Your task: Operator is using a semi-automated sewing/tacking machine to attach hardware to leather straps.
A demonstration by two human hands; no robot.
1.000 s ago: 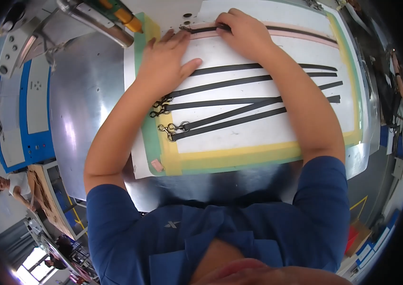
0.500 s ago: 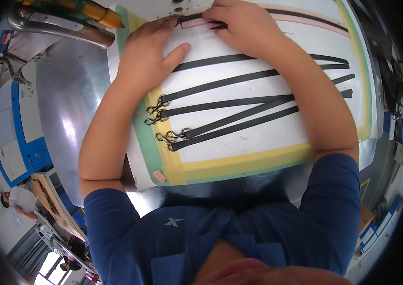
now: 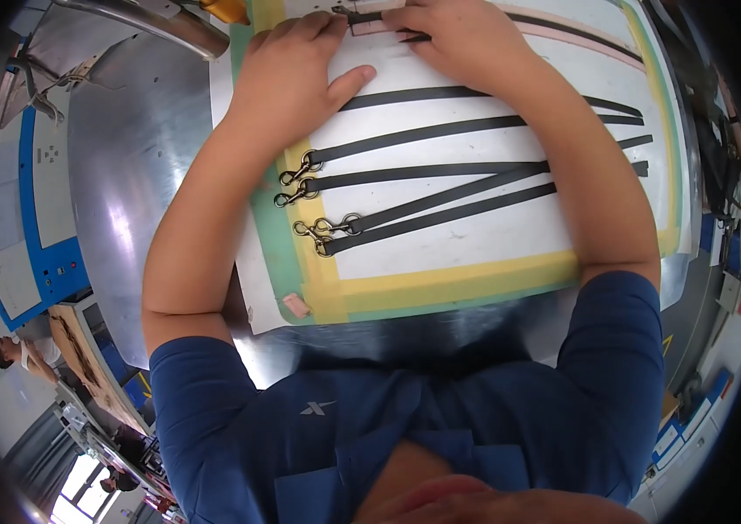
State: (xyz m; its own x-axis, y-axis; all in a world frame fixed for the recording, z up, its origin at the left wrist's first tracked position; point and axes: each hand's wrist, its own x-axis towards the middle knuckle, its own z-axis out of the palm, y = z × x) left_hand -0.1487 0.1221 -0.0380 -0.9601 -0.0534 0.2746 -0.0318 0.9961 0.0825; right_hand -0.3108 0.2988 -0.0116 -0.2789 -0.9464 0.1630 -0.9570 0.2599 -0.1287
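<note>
At the far side of the white work sheet (image 3: 466,240), a black strap (image 3: 580,32) lies along a pink strip (image 3: 369,28). My right hand (image 3: 462,44) pinches this strap, and a dark pointed end sticks out beneath its fingers. My left hand (image 3: 296,79) rests by the strap's left end, fingertips at a dark metal fitting (image 3: 340,10) and thumb spread away. Nearer to me lie several more black straps (image 3: 423,134), running left to right. Metal snap hooks (image 3: 290,177) show at the left ends of most; my left hand covers the end of the farthest.
Yellow tape (image 3: 458,284) and green edging frame the sheet. A small pink piece (image 3: 296,305) lies at its near left corner. The metal tabletop (image 3: 126,192) extends leftward, under a metal tube (image 3: 174,31) and an orange part (image 3: 225,9). Another person (image 3: 34,358) is in the left background.
My view has shifted slightly, so the near straps appear higher and a little to the right. Both hands keep about the same places on the far strap.
</note>
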